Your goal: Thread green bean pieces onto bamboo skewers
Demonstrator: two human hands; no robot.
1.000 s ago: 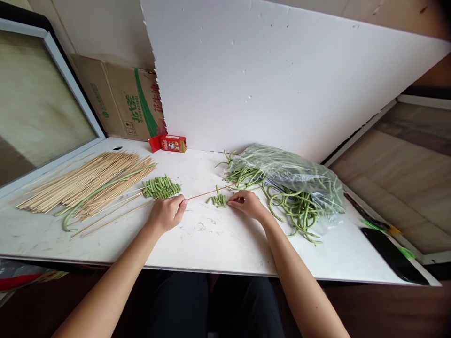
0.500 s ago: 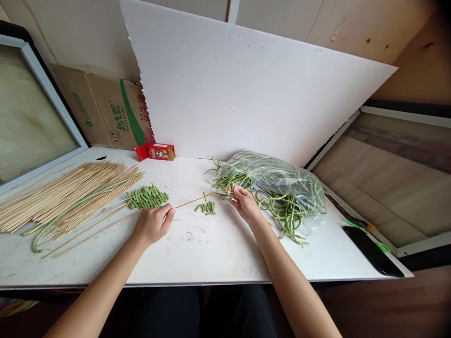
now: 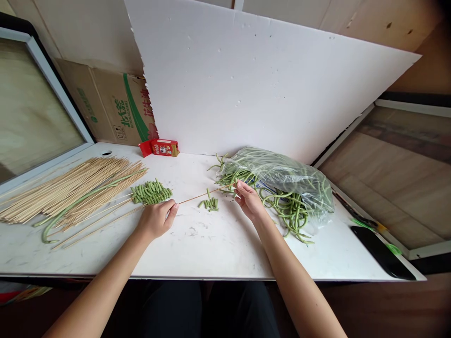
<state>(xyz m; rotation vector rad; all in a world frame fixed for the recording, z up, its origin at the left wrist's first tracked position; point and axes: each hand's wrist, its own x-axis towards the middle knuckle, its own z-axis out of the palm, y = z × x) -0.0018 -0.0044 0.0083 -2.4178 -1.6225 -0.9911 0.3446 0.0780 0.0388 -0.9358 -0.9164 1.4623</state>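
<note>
While my left hand [image 3: 157, 219] is closed around a thin skewer [image 3: 193, 198], my right thumb and fingertips pinch together on what looks like a short bean piece [image 3: 236, 180] at its far tip. The skewer slants over the middle of the desk [image 3: 197, 253], between front and back edges, with loose cut pieces [image 3: 211, 203] just beside it. I expect the stick to be light and stiff, prone to snapping if bent; a grip nearer the tip should steady it. The bean should feel firm, slightly slippery, and may split under pressure, so I'd hold its sides lightly. It's green and stubby; the skewer is straight, reddish-brown, darker than the pale sticks [image 3: 88, 183] toward the desk's left edge.
</note>
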